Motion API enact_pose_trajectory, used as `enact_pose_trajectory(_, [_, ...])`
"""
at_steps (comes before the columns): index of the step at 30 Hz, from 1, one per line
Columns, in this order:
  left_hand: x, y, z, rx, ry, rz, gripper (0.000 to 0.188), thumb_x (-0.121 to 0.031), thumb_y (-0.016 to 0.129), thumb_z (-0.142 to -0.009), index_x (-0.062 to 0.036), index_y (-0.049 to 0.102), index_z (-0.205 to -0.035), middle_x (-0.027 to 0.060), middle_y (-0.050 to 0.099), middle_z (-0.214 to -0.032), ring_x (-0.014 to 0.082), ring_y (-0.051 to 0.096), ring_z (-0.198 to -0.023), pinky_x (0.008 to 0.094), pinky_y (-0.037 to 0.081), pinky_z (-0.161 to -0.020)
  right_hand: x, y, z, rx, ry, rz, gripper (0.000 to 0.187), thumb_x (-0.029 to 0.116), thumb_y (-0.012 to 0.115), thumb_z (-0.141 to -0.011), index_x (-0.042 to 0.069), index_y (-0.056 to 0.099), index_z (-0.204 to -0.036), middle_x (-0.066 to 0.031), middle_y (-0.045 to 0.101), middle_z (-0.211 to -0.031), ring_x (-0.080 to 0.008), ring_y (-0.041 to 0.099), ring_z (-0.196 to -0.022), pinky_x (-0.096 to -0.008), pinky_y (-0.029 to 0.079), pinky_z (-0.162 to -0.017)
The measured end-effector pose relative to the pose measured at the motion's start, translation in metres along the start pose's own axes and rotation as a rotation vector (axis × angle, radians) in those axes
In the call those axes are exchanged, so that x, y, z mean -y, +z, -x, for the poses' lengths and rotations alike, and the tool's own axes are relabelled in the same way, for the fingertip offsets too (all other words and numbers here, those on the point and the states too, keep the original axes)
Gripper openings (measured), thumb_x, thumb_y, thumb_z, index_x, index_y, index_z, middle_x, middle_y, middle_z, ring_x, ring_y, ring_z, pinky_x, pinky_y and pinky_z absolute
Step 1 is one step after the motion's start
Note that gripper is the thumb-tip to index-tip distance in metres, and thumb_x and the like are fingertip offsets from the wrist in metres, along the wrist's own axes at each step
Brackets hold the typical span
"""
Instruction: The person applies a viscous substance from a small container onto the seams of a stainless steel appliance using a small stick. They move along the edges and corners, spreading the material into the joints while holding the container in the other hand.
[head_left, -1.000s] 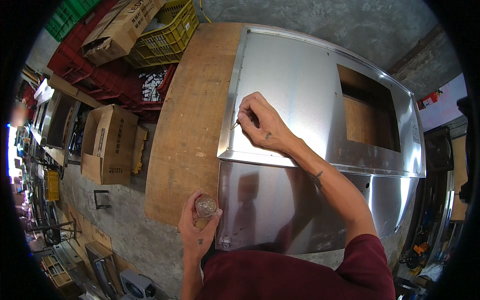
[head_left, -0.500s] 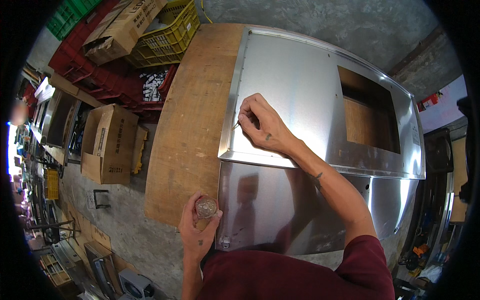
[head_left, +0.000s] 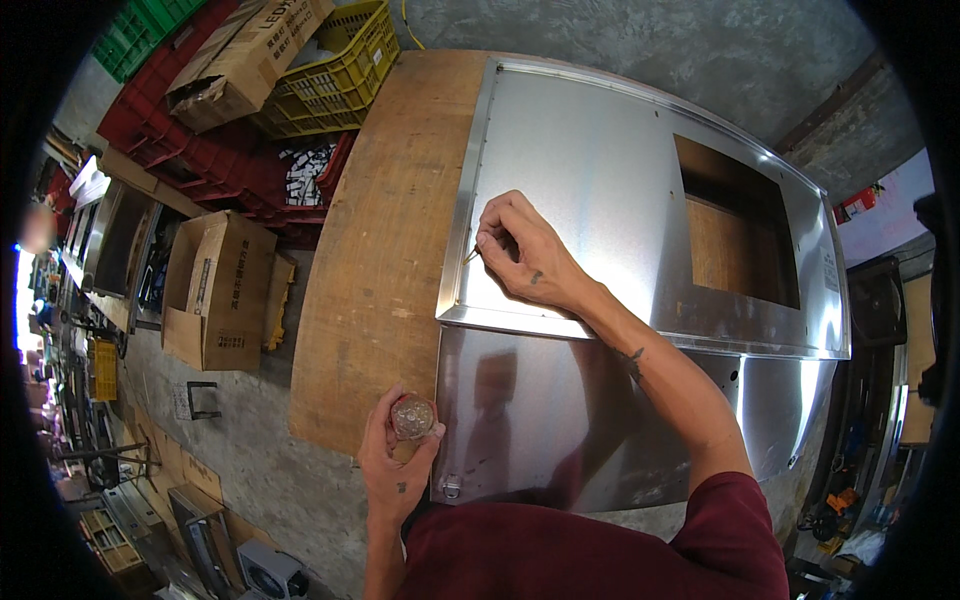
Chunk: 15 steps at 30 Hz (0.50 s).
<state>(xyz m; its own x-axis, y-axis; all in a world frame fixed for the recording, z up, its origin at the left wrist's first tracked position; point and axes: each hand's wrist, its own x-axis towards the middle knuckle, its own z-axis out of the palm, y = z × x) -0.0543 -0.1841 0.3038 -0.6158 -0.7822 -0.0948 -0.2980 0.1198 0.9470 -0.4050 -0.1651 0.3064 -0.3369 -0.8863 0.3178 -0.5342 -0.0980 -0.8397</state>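
My left hand (head_left: 392, 450) is closed around a small round jar (head_left: 412, 417), seen from above, with brownish, glinting contents. It is beside the near left corner of a large stainless steel cabinet (head_left: 570, 130). Over the cabinet's top panel, my right hand (head_left: 520, 245) pinches a thin stick (head_left: 470, 257). The stick's tip points down at the raised left rim of the panel, close to a row of small dots along that edge. Whether the tip touches the metal is too small to tell.
The cabinet lies on a wooden board (head_left: 350, 280) and has a rectangular opening (head_left: 740, 240) at its right. Beyond the board stand an open cardboard box (head_left: 225, 300), red crates (head_left: 190, 160) and a yellow crate (head_left: 335, 85). A small latch (head_left: 452, 488) sits on the near side.
Almost nothing differs. My right hand and the stick stay at the same spot on the left rim, and my left hand still holds the jar.
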Motion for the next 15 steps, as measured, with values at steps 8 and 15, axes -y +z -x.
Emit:
enact_pose_trajectory(8, [0.001,0.0,0.001,-0.003,0.009,0.0,0.073,0.004,0.085,-0.098,0.0047,0.051,-0.162,0.0134,0.071,-0.137,0.0168,0.073,-0.12,0.0316,0.063,-0.101,-0.001,0.001,0.0,-0.002,-0.01,-0.002,0.015,0.014,0.063,-0.112,-0.001,0.061,-0.11,-0.0129,0.056,-0.117,-0.0208,0.063,-0.096,-0.0385,0.058,-0.09])
enact_pose_trajectory(15, [0.003,-0.001,0.003,0.0,0.015,-0.034,0.073,0.005,0.085,-0.098,0.0045,0.051,-0.162,0.0139,0.071,-0.137,0.0175,0.072,-0.121,0.0319,0.063,-0.101,-0.012,0.0,0.0,-0.098,0.008,-0.068,0.013,0.012,0.063,-0.113,-0.001,0.06,-0.112,-0.0102,0.058,-0.12,-0.0144,0.065,-0.092,-0.0328,0.055,-0.08])
